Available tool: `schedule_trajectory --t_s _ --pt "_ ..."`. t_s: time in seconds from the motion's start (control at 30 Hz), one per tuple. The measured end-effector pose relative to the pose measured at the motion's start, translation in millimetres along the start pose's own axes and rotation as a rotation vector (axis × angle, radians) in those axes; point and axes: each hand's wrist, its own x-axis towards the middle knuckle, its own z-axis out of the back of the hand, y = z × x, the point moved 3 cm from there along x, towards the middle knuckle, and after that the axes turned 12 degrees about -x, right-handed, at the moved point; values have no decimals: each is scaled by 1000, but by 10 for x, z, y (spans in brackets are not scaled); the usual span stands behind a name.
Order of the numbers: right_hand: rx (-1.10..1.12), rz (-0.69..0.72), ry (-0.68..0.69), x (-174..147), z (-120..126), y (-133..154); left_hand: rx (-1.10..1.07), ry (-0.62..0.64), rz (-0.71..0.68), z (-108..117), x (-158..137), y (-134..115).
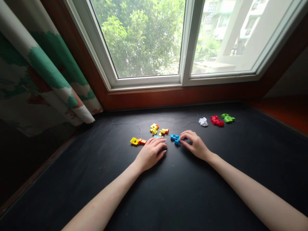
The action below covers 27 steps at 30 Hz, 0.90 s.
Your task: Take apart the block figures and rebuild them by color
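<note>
My right hand (195,145) rests at the middle of the table, thumb and fingertips closed on the edge of a small blue plastic piece (177,141). Another blue plastic piece (174,137) lies against it. Palm down, my left hand (152,151) has its fingers stretched out and slightly apart, partly covering a blue-and-white piece (158,136). Left of that hand is a yellow piece (134,141) beside an orange-red piece (142,141), whose end the hand hides. Just beyond are yellow-and-orange pieces (154,127) and a smaller yellow-and-red piece (164,131).
At the back right lie a white cluster (203,122), a red cluster (217,121) and a green cluster (227,118) of plastic pieces. The black table (154,199) meets a wooden sill (149,99) under a window. A patterned curtain (55,73) hangs at the left.
</note>
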Motion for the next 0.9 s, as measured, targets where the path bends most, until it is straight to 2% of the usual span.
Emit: schedule_trajectory --t_s 0.2,0.4,0.7,0.9 --pt "-141 43 17 -11 -24 -7 -2 -47 15 3 7 21" --pt "-139 48 47 -20 -27 -3 3 -114 19 41 6 58" --pt "-199 69 34 -23 -54 25 157 -208 222 101 -41 154" --pt "-176 98 39 -25 -50 25 241 -226 262 94 -42 161"
